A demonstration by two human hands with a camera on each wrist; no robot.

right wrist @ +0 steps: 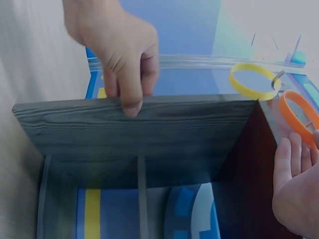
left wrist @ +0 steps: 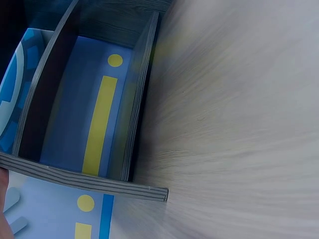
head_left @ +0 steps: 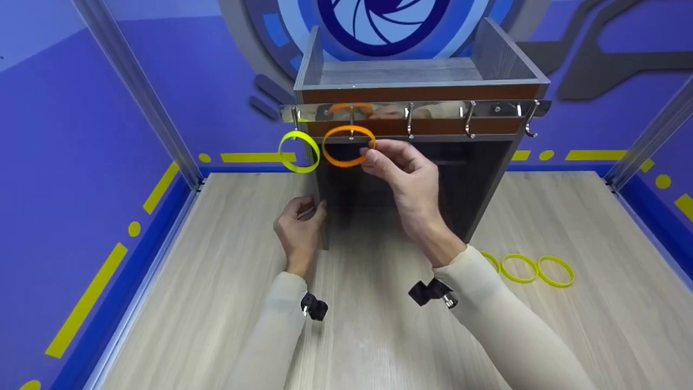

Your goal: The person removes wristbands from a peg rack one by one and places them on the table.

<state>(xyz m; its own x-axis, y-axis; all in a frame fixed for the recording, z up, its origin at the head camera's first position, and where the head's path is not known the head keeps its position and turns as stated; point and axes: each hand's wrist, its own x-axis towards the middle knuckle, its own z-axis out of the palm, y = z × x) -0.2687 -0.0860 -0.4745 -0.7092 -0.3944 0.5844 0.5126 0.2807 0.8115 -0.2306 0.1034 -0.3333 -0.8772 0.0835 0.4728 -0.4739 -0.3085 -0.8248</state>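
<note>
My right hand [head_left: 414, 184] pinches an orange ring [head_left: 342, 164] by its right side, between thumb and fingers. The ring is held up at the second hook [head_left: 352, 116] from the left, and the hook's tip shows within its loop. On the leftmost hook [head_left: 295, 116] hangs a yellow ring [head_left: 298, 170], just left of the orange one. Lower down, my left hand [head_left: 299, 230] grips the front edge of the left side panel [right wrist: 189, 107] of a grey wooden shelf unit. In the right wrist view, its thumb [right wrist: 131, 94] presses the panel's inner face.
A metal hook rail [head_left: 438, 110] with several hooks runs across the unit's upper front. Several yellow rings [head_left: 560, 284] lie on the wooden table [head_left: 373, 346] at right, one partly hidden behind my right sleeve. Blue walls [head_left: 65, 162] enclose the table's sides and back.
</note>
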